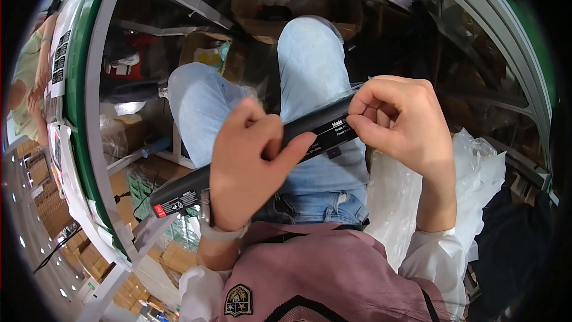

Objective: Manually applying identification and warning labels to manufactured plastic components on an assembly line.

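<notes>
A long black bar-shaped device (192, 185) lies slantwise above my lap, its right end higher in the view. A red and white label marks its left end, and small white print shows on its face between my hands. My left hand (247, 158) is closed over the bar's middle, thumb along the printed face. Near the right end my right hand (399, 122) is closed, thumb and forefinger pinched at the bar's edge. What sits in that pinch cannot be made out. Clear film (345, 93) shows along the bar's upper edge by the right fingers.
A green-edged workbench (83, 113) runs down the left, with another person's arms (39, 83) beyond it. Cardboard boxes (238, 24) stand ahead of my knees. White plastic wrapping (393, 209) lies beside my right thigh. A metal frame (524, 42) curves along the right.
</notes>
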Demonstrator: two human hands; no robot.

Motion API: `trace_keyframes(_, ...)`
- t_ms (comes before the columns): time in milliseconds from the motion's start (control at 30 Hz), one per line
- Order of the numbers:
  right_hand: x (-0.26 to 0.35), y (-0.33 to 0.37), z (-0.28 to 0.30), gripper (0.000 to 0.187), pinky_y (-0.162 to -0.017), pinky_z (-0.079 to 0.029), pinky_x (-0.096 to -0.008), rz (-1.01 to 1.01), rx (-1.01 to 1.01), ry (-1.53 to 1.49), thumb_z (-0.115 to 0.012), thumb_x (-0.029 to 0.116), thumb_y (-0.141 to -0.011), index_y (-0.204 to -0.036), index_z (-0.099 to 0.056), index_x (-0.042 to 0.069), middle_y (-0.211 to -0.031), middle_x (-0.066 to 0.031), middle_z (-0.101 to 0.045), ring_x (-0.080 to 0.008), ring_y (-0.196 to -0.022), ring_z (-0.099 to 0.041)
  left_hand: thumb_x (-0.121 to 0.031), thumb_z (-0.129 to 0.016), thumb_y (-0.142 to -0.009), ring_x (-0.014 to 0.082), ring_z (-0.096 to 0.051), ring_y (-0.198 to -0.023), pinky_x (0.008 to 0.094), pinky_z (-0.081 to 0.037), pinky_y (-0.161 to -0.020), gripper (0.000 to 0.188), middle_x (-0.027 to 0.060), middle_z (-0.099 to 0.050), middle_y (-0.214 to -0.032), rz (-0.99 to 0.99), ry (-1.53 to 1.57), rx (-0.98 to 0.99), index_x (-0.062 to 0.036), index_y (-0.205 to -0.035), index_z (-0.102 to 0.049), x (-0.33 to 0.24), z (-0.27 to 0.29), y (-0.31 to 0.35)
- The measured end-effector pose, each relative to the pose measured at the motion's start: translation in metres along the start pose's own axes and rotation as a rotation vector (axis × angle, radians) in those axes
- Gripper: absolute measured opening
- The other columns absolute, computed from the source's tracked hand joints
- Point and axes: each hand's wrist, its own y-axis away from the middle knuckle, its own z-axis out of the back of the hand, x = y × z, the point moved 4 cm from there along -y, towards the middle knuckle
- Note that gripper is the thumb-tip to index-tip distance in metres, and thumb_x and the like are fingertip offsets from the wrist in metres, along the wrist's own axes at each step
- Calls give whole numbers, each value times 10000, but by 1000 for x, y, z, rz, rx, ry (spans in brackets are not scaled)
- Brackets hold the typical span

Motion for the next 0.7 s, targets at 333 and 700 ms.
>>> trace_keyframes(333, -4, -1, 1, 66, -506, -425, -260, -148, 99, -107, -679, 12, -679, -728, -646, -18, -608, -82, -587, -134, -524, -559, -276, -844, -750, 202, -419, -558, 334, -362, -509, 485, 63, -403, -707, 119, 11, 38, -25, -613, -452, 12, 2, 0)
trace_keyframes(700, 12, 3, 17, 304, -501, -443, -325, -85, -34, 667, -836, 163, -605, -776, -622, 31, -644, -74, -521, -253, -531, -539, -259, -814, -791, 227, -420, -598, 346, -360, -542, 456, 75, -408, -733, 95, 75, 67, -24, -639, -454, 15, -1, -3)
